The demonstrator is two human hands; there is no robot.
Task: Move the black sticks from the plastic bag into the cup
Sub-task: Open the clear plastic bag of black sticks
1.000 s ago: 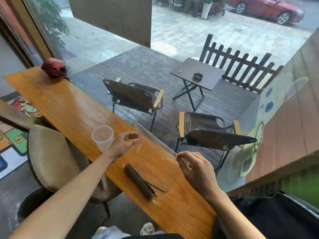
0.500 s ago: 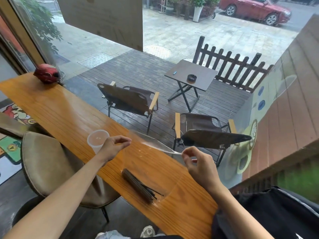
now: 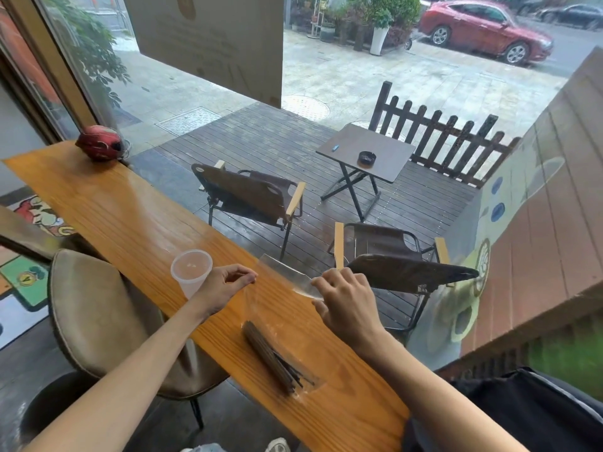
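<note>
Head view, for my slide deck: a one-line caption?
Both hands, left and right, pinch open the clear plastic bag holding black sticks, beside an empty cup.

Counter clearance: open wood lying far-left, crowding near the hands

Cup [image 3: 191, 272] standing just beside left hand [image 3: 222, 288]; plastic bag [image 3: 284, 308] and black sticks [image 3: 274, 357] lying between the forearms; window glass [image 3: 326, 190] walling the far edge.

A café's window seat: a long wooden table [image 3: 124, 220] runs along the glass across the frame's centre, with a padded stool [image 3: 98, 308] at lower left. Outside, folding chairs [image 3: 251, 197] and a small patio table [image 3: 385, 148] carrying an ashtray [image 3: 366, 157] stand on wet decking; a red car [image 3: 486, 27] sits parked at upper right.
</note>
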